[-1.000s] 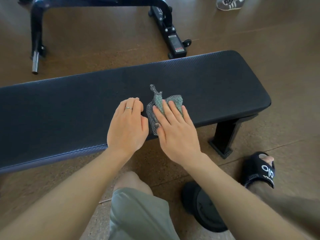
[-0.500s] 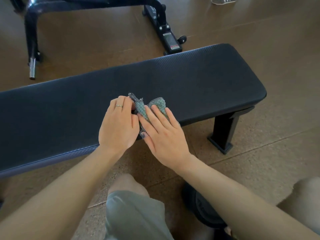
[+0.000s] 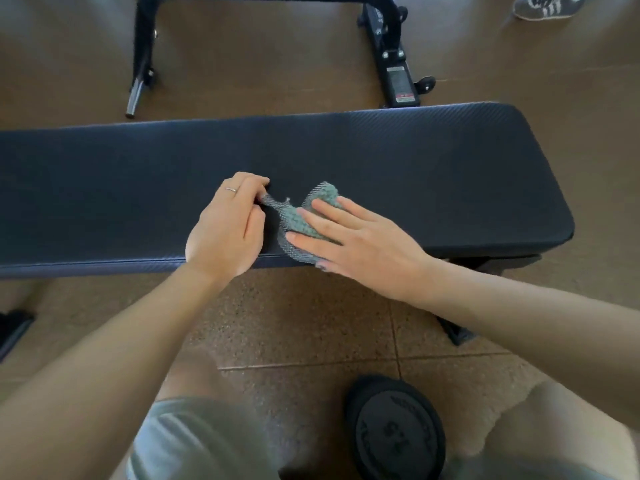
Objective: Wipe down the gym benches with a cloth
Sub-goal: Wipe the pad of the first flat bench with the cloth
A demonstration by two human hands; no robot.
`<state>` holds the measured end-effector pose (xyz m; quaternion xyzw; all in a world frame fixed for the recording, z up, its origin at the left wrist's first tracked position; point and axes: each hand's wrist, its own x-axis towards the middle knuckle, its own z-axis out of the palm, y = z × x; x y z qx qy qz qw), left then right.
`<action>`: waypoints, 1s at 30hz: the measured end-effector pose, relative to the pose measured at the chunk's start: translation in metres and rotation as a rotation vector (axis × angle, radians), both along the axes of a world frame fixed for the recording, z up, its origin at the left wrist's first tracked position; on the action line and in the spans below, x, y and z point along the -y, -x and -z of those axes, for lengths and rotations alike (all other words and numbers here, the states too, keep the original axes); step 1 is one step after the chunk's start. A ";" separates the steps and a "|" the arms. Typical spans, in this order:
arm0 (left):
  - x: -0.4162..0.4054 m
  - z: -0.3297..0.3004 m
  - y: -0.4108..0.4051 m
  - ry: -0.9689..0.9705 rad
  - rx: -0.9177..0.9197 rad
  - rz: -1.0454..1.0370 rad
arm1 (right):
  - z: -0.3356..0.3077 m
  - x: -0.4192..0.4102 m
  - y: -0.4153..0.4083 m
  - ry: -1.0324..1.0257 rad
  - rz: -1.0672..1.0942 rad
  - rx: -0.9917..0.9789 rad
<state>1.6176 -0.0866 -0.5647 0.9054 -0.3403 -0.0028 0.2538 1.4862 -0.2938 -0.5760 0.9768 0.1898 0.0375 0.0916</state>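
Observation:
A long black padded gym bench [image 3: 433, 174] runs across the view. A small green and grey checked cloth [image 3: 296, 216] lies on its near edge. My left hand [image 3: 228, 230] pinches the cloth's left corner with curled fingers. My right hand [image 3: 353, 237] lies flat on the cloth's right part with straight fingers and presses it onto the pad. Part of the cloth is hidden under my right hand.
Behind the bench stands a black metal frame [image 3: 391, 60] of another machine on the brown floor. A black weight plate [image 3: 394, 427] lies on the floor by my knees. A striped shoe [image 3: 547, 6] shows at the top right. The bench leg [image 3: 457, 332] is under my right forearm.
My left hand went from resting flat beside the cloth to pinching its left corner. The cloth is pulled out wider between my hands. The view has shifted, so the bench looks level.

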 end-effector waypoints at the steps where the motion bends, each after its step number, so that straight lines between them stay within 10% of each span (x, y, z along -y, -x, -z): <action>1: 0.000 0.000 0.001 0.013 0.006 -0.018 | -0.001 -0.014 -0.012 -0.029 -0.030 -0.007; 30: -0.110 -0.007 -0.067 -0.205 0.107 0.041 | -0.017 -0.101 -0.036 -0.103 0.347 -0.151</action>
